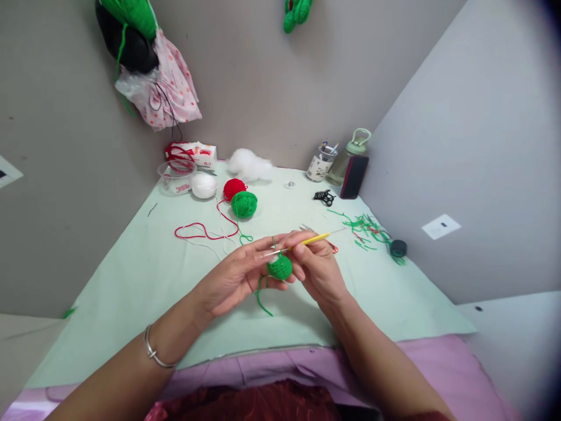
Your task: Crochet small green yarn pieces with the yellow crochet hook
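Observation:
Between my two hands is a small, rounded green crochet piece [280,267], with a loose green tail hanging below it. My left hand [239,270] grips the piece from the left, and green yarn runs over its fingers. In my right hand [319,263] is a crochet hook [316,238] with a yellow handle; its metal shaft points left and meets the top of the piece. A green yarn ball [244,204] lies beyond my hands, its strand trailing toward them. Partly hidden behind my right hand is a pair of scissors [334,248] with orange handles.
At the back are a red yarn ball [234,189], a white yarn ball [204,186], a clear tub [175,178] and white stuffing [249,165]. To the right stand a pen cup [320,165], a bottle [340,168] and a phone [355,178], near a black claw clip [324,197] and yarn scraps [366,228].

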`<state>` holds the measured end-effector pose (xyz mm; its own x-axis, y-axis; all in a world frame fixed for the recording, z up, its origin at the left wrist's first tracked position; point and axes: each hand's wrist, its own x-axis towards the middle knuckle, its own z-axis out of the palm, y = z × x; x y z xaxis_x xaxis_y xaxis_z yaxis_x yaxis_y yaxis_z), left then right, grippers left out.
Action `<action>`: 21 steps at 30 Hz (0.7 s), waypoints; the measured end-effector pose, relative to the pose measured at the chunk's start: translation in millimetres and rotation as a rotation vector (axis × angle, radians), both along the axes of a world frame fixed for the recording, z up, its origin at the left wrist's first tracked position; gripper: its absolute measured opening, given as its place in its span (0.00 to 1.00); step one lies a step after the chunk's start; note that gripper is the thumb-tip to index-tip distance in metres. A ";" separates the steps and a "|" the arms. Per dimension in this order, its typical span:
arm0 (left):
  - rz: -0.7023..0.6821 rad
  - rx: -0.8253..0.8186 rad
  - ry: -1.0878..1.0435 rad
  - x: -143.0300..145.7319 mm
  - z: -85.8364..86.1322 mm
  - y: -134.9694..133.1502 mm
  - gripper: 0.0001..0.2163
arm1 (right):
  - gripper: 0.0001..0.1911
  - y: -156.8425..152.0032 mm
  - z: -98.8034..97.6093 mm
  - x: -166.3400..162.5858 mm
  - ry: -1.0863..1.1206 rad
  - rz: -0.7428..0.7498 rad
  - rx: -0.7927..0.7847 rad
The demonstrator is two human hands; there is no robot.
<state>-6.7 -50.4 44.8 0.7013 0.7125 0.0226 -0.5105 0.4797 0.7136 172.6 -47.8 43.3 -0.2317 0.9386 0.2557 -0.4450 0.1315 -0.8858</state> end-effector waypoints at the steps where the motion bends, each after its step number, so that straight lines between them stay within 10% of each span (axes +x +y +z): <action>1: 0.005 -0.014 -0.009 0.3 0.6 -0.1 0.17 | 0.10 -0.1 -0.6 -0.2 0.000 -0.007 -0.013; 21: 0.324 -0.114 0.150 18.8 -12.9 -9.6 0.29 | 0.17 -0.3 -18.2 -12.8 -0.119 -0.056 -0.162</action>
<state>12.1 -59.9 31.9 0.4280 0.8902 -0.1560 -0.5426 0.3911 0.7434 159.8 -48.1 25.1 -0.1979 0.9774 0.0740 -0.3315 0.0044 -0.9435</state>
